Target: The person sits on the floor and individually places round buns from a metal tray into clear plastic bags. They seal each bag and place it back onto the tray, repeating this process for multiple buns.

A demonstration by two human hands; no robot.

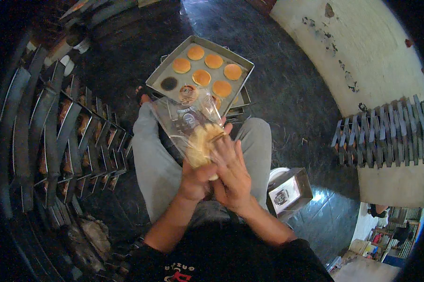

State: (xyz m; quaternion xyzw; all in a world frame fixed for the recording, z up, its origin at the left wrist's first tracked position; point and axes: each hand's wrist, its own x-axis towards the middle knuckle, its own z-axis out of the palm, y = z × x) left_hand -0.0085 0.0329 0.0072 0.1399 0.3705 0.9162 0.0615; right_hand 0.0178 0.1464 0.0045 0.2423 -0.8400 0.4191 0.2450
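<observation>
A printed clear plastic bag with pale buns inside or at its mouth lies between my hands. My left hand is closed around the near end of the buns. My right hand lies along their right side with its fingers spread, blurred, against the bag. Just beyond the bag, a metal baking tray holds several round golden buns. One dark round spot shows at the tray's left. The bag covers part of the tray's near edge.
More trays are stacked beneath the front one. Racks of metal trays with baked goods stand at the left. Stacked metal trays stand by the wall at the right. A metal box with printed plastic bags sits beside my right leg.
</observation>
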